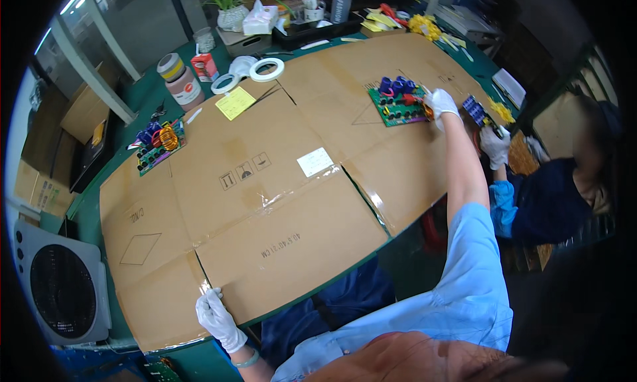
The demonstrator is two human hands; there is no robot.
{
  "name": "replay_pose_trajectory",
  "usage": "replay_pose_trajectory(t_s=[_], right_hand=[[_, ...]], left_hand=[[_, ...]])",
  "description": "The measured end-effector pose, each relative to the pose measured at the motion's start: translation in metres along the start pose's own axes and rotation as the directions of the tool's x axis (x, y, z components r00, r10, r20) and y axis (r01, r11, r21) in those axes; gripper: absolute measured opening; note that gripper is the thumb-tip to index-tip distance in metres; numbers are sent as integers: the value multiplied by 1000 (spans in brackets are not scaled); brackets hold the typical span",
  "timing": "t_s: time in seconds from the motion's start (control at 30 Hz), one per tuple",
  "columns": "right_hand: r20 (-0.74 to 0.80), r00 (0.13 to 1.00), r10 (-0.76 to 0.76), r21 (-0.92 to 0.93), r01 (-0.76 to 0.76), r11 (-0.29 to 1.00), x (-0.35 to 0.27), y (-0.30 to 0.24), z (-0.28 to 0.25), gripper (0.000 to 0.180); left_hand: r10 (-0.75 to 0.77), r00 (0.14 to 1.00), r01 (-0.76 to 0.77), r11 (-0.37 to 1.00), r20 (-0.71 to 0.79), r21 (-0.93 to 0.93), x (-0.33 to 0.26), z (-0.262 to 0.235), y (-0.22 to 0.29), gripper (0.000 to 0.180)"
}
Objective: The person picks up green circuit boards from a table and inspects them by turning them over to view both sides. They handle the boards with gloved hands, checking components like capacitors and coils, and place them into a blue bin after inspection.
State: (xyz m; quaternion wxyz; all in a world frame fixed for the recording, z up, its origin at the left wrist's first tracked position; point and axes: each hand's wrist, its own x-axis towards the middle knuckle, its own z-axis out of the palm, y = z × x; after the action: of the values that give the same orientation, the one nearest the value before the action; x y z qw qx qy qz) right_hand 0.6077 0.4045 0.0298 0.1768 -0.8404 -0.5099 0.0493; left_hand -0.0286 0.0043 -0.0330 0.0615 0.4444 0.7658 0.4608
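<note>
My right hand (441,107), in a white glove, reaches far across to the right. Its fingers are closed at the right edge of a green circuit board (391,110) with blue capacitors, which lies on the cardboard. At the near left edge of the flattened cardboard sheet (292,236) is my left hand (220,321), also gloved. Its fingers are curled together, and what they hold, if anything, is hidden. A second circuit board (159,143), with an orange coil and dark capacitors, sits at the left of the sheet.
At the right a co-worker's gloved hand (495,147) holds another board (479,113). Tape rolls (267,70), a yellow note (235,103) and a pink jar (184,91) stand or lie along the far edge. A white label (314,162) lies mid-sheet; a fan (63,289) stands left.
</note>
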Motion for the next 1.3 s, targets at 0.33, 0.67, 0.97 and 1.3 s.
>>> replay_pose_trajectory(t_s=[0.33,0.67,0.97,1.3], right_hand=[[-5,999,52,48,-52,998,-22,-6,-16,51],[-117,811,-573,-287,525,802,-102,-92,-52,43],[-253,-91,-963,-262,965,-22,-214,-171,-111,66],[-74,-314,-946,-385,884,-263,-293,-178,-91,47]], left_hand=[[74,997,-74,997,6,21,2,1,10,25],[77,997,-76,997,24,-33,0,-1,4,24],[224,972,-195,938,71,-287,27,-14,68,11],[490,870,-421,794,51,-439,44,0,115,30]])
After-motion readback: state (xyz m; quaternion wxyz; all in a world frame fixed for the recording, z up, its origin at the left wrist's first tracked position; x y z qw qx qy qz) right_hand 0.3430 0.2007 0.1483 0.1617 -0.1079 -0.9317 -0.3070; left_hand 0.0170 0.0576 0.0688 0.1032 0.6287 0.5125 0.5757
